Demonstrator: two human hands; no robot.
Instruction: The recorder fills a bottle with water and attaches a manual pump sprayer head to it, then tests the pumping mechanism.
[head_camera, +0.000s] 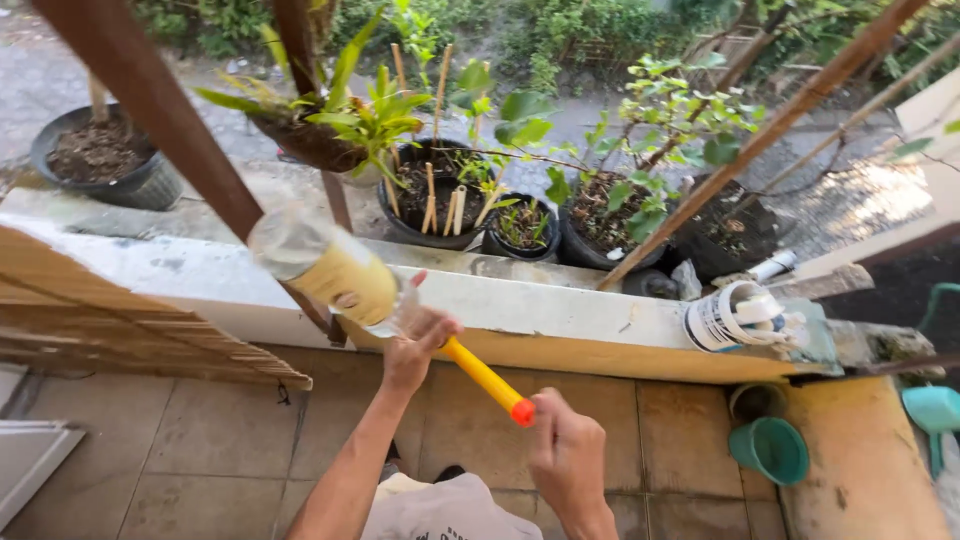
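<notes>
Sprayer bottle (325, 262) in raised left hand (415, 345), right hand (565, 450) at its plunger (487, 380).

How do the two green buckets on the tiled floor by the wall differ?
The upper green bucket sits tucked against the yellow wall, partly hidden, its inside looking dark. The lower green bucket lies nearer the camera, tilted so its open mouth and green inside show fully. Both are green, round and empty as far as can be seen, standing right of the hands.
</notes>
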